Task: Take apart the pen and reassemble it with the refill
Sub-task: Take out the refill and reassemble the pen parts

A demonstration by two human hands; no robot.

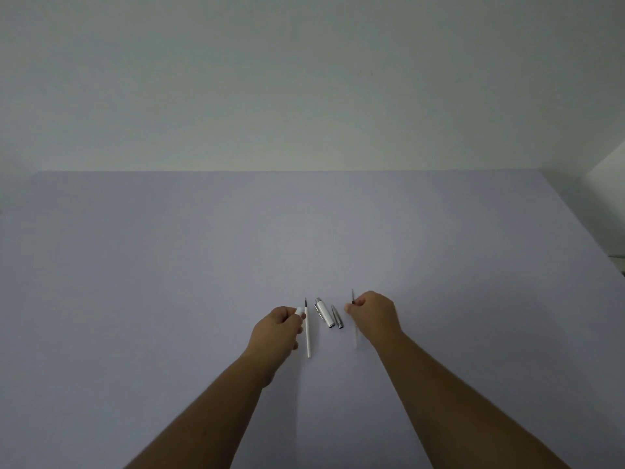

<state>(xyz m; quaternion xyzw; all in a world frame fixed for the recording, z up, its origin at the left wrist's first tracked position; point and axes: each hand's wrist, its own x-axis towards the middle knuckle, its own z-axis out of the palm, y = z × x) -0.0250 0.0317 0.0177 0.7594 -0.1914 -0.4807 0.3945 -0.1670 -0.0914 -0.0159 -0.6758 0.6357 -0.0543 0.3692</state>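
Left hand (278, 328) grips white barrel (299, 311); right hand (372, 314) pinches thin refill (355, 333); second refill (307, 330), cap (324, 313), tip (337, 316) on table (169, 265) between

Surface: pale lilac table (169, 265), plain, matte, spans the lower frame from 3 to 9 o'clock | Backdrop: off-white wall (304, 79), unmarked, fills the upper frame toward 12 o'clock | Edge item: white block (608, 164) at 3 o'clock, cropped, identity not discernible
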